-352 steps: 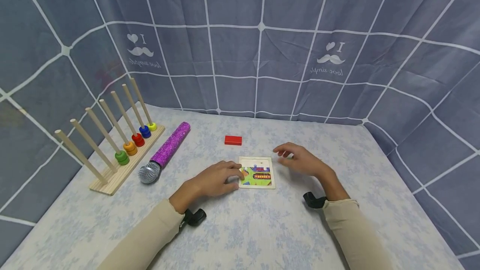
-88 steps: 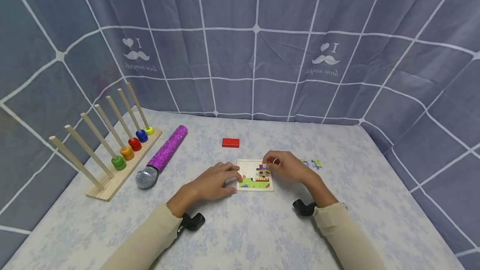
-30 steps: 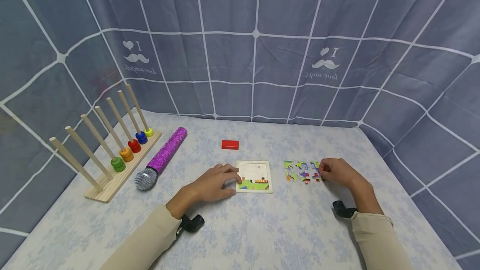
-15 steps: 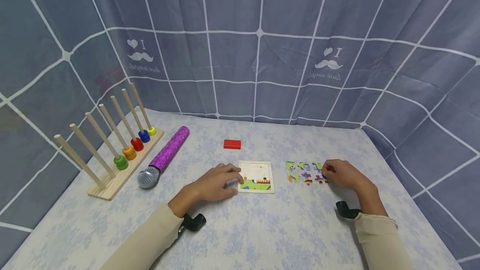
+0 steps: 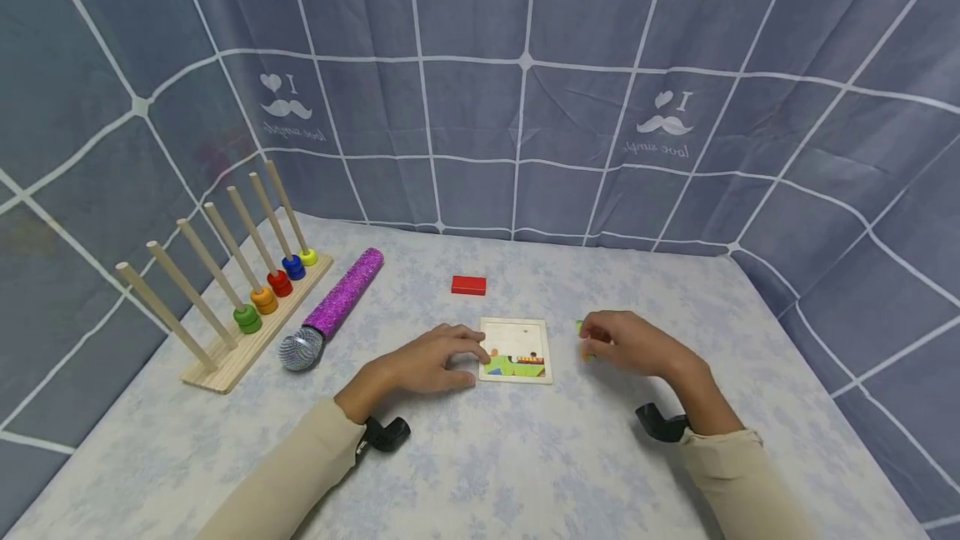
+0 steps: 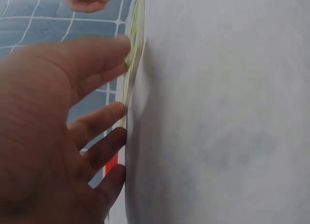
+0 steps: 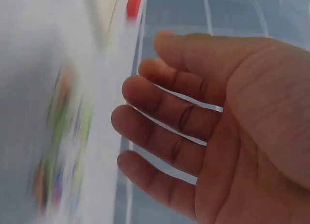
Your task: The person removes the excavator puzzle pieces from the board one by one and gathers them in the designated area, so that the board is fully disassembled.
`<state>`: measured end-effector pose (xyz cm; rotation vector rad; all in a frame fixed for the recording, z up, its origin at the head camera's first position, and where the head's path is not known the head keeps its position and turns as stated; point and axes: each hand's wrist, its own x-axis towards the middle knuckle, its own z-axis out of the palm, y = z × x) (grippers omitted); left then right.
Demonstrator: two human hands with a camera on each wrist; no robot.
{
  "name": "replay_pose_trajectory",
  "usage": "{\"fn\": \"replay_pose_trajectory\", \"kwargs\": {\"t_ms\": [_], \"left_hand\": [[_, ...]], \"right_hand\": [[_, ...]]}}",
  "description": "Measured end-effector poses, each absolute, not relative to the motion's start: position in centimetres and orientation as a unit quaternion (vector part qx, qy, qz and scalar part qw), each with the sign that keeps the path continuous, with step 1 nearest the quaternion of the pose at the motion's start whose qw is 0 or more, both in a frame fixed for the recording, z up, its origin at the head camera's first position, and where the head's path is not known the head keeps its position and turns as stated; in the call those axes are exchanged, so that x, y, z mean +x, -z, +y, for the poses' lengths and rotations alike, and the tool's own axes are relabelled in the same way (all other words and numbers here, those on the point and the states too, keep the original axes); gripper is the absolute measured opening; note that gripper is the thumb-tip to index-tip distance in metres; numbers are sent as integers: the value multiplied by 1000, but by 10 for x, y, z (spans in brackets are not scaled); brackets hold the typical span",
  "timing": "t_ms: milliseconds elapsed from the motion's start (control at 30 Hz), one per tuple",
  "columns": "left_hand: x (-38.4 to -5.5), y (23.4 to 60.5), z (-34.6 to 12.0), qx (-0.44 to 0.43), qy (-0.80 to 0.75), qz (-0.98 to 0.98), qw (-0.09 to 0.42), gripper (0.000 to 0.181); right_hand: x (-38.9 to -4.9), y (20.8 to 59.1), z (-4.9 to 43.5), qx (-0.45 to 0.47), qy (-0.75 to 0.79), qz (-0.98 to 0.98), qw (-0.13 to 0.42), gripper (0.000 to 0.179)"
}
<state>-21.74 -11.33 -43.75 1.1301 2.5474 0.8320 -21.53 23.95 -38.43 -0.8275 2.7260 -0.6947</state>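
Observation:
A small square jigsaw tray (image 5: 513, 335) lies flat on the table, its bottom strip filled with green picture pieces and its upper part bare. The fingertips of my left hand (image 5: 431, 361) rest on the tray's left edge, fingers extended; in the left wrist view they touch the tray's rim (image 6: 138, 47). To the right of the tray, my right hand (image 5: 637, 344) hovers over the loose jigsaw pieces (image 5: 580, 326) and hides most of them. The right wrist view shows this hand (image 7: 208, 117) with relaxed fingers and nothing in it, beside the blurred pieces (image 7: 60, 151).
Behind the tray lies a red block (image 5: 468, 285). At the left, a purple glitter microphone (image 5: 345, 294) lies beside a wooden peg rack (image 5: 225, 361) with coloured rings. A blue-grey gridded curtain (image 5: 480, 107) hangs at the table's back and sides.
Since the oldest frame, pieces have left the tray's middle and been set out in rows to its right. Over the last half second my right hand has moved left across them. The left hand stays.

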Motion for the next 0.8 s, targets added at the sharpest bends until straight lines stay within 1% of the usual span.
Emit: {"fn": "replay_pose_trajectory", "kwargs": {"t_ms": [67, 167, 267, 333, 467, 667, 800], "left_hand": [[-219, 438, -114, 391, -300, 861, 128, 30], [-222, 439, -116, 402, -313, 850, 133, 30], [-223, 440, -117, 406, -319, 846, 135, 26], [-223, 441, -116, 407, -322, 844, 135, 20], [-223, 442, -113, 401, -323, 846, 137, 13], [-223, 441, -115, 393, -327, 849, 136, 14], [-223, 441, -117, 394, -324, 850, 129, 17]], "right_hand": [[-213, 381, 215, -316, 224, 915, 112, 14], [-213, 383, 179, -358, 212, 901, 123, 18], [-216, 393, 150, -369, 194, 900, 130, 23], [-217, 400, 139, -361, 172, 909, 121, 23], [-216, 406, 131, -326, 144, 928, 109, 23], [-219, 412, 129, -320, 189, 921, 121, 18], [-221, 414, 126, -300, 209, 922, 127, 20]]}}
